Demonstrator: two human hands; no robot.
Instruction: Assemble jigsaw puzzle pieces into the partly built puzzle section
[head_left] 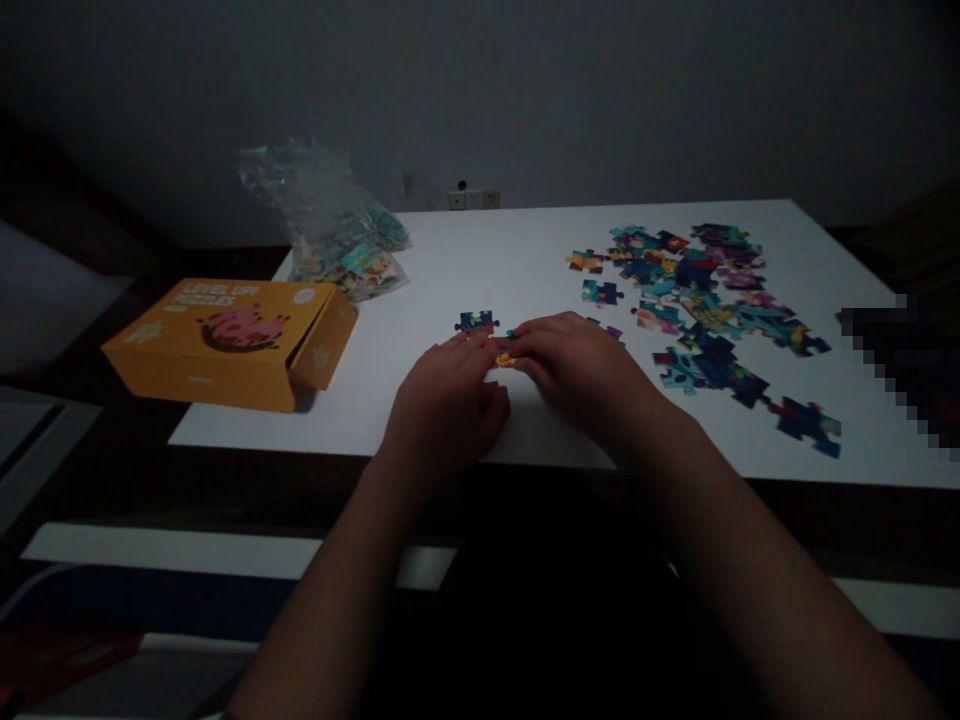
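My left hand [448, 400] and my right hand [581, 368] meet at the middle of a white board [487, 260], fingertips pressed together over a small orange puzzle piece [505, 359]. Both hands have curled fingers pinching at that piece. A blue puzzle piece [476, 322] lies just beyond my left fingers. A spread of several loose colourful puzzle pieces [705, 300] covers the board to the right of my right hand.
An open orange puzzle box [232, 342] sits at the board's left edge. Behind it lies a clear plastic bag of pieces [337, 225]. A wall socket [472, 199] is at the back. The room is dim, with dark furniture around the board.
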